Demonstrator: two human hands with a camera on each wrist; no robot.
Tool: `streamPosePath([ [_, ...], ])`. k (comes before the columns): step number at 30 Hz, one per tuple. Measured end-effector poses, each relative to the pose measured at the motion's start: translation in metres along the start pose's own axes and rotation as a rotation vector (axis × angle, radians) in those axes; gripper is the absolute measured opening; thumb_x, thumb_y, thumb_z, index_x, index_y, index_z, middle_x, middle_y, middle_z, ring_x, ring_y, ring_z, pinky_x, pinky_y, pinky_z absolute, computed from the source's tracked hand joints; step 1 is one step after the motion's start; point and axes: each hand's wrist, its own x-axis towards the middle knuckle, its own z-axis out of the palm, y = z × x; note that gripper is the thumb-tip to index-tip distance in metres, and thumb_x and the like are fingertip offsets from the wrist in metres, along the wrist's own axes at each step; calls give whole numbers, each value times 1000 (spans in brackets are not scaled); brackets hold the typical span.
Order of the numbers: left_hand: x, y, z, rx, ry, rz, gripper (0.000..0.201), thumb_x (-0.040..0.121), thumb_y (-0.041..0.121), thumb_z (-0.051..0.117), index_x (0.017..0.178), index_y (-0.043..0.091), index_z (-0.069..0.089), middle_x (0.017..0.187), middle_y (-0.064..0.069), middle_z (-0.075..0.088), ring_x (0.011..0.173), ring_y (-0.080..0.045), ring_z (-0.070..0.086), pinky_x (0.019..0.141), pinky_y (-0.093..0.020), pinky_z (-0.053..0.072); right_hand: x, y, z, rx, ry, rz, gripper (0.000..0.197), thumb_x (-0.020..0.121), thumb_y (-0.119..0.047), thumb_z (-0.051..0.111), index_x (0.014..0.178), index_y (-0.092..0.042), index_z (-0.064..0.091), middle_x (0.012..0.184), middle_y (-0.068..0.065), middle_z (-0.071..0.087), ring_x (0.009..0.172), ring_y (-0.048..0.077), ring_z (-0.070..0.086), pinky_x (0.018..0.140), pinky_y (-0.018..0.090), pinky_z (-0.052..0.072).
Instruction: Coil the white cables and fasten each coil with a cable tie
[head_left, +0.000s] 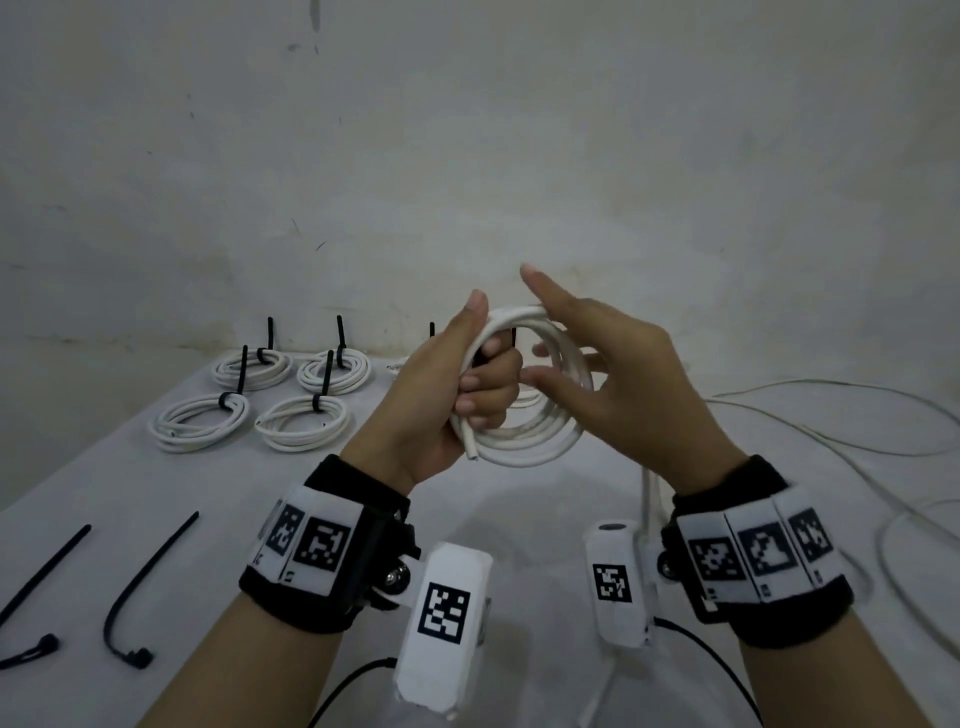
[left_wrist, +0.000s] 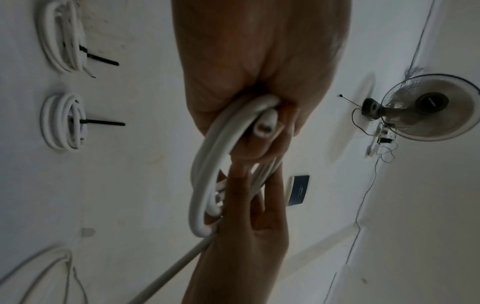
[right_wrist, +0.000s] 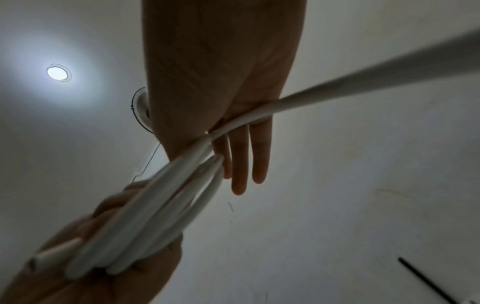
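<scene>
Coiling is the step in hand: the left hand (head_left: 457, 384) has its fingers (head_left: 488, 387) clamped round the white cable coil (head_left: 524, 415), held above the desk (head_left: 130, 493) at centre, while the right hand (head_left: 618, 374), fingers straight and apart, guides the free run over its palm. Better to keep each new loop the same width, lay it flat against the others, and hold the grip until a cable tie (head_left: 140, 587) at 8 o'clock is fetched. Four tied coils (head_left: 200, 421) lie at 10 o'clock, loose cable (head_left: 831, 415) at 3. Behind stands a scuffed white wall (head_left: 467, 156); the left wrist view shows a fan (left_wrist: 431, 107).
</scene>
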Motion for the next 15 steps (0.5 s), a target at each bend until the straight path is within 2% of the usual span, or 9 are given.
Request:
streamPosePath([
  [2,0,-1,-1,-22,1,-5,42,81,56,37,64,17,34,42,10,24,30,1,22,32,-12,20,0,3,3,-25,15,1,57,87,-17,62,141,-17,43,89,7,65,73,13,61,71,28,51],
  [4,0,-3,-3,15,-12,-1,46,85,56,48,64,17,38,44,10,25,33,0,25,34,-13,25,0,4,4,-13,89,-5,47,86,-7,60,133,-12,53,83,5,67,68,11,61,69,22,50],
  [6,0,-4,-5,157,-9,39,29,83,34,64,60,20,54,47,10,30,37,-2,30,38,-14,31,0,3,4,-1,121,5,40,86,-5,58,126,-9,60,80,1,67,70,9,60,68,16,48],
  [7,0,-4,-6,261,27,67,20,82,25,66,63,21,63,48,9,35,39,-4,35,40,-16,35,0,3,3,-10,113,10,37,86,-6,57,122,-8,62,78,-1,65,70,10,60,66,16,47],
  [9,0,-2,-9,427,140,126,3,84,15,67,85,12,68,49,7,47,43,-9,45,44,-19,43,1,2,3,-29,69,23,29,86,-7,55,114,-8,64,74,-4,61,68,13,58,63,17,45],
  [11,1,-2,-14,557,247,216,15,85,16,65,96,5,64,54,4,59,45,-12,54,45,-21,47,1,1,5,-41,23,45,25,87,-7,55,110,-8,64,72,-4,59,67,12,55,61,11,41],
  [15,0,-3,-17,723,304,340,10,84,21,67,83,11,66,60,-2,65,43,-16,60,39,-22,45,1,2,6,-43,11,60,22,88,-9,56,108,-10,64,72,-1,60,67,12,53,60,12,39],
])
